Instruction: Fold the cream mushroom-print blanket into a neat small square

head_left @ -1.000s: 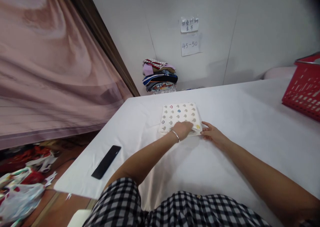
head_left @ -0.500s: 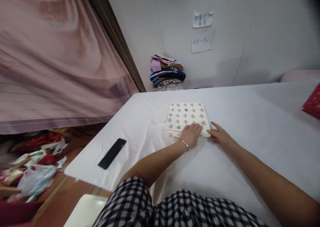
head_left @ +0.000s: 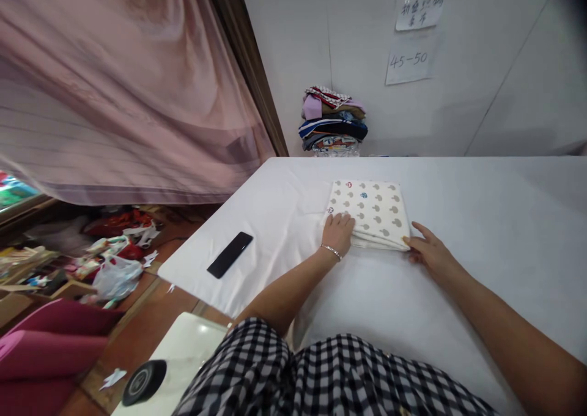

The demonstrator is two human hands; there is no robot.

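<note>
A white cloth (head_left: 369, 205), printed with grey mushroom shapes and a few coloured ones, lies folded into a flat pad on the white-covered table (head_left: 284, 220). My left hand (head_left: 338, 234), with a silver bracelet at the wrist, grips its near left corner; the fingers lie on top and the thumb is hidden. At the near right corner, my right hand (head_left: 433, 254) pinches the cloth between thumb and fingers, with the index finger lifted away. Layered edges show along the near side.
A black phone (head_left: 230, 254) lies on the table to the left. Behind the far edge rises a stack of folded clothes (head_left: 334, 122) against the wall. A pale stool (head_left: 183, 349) bearing a round black object (head_left: 144, 382) stands at lower left. Bags and clutter (head_left: 117, 275) cover the floor.
My left hand has slid left along the cloth's near edge to its left corner. My right hand stays at the right corner. The head view has shifted left.
</note>
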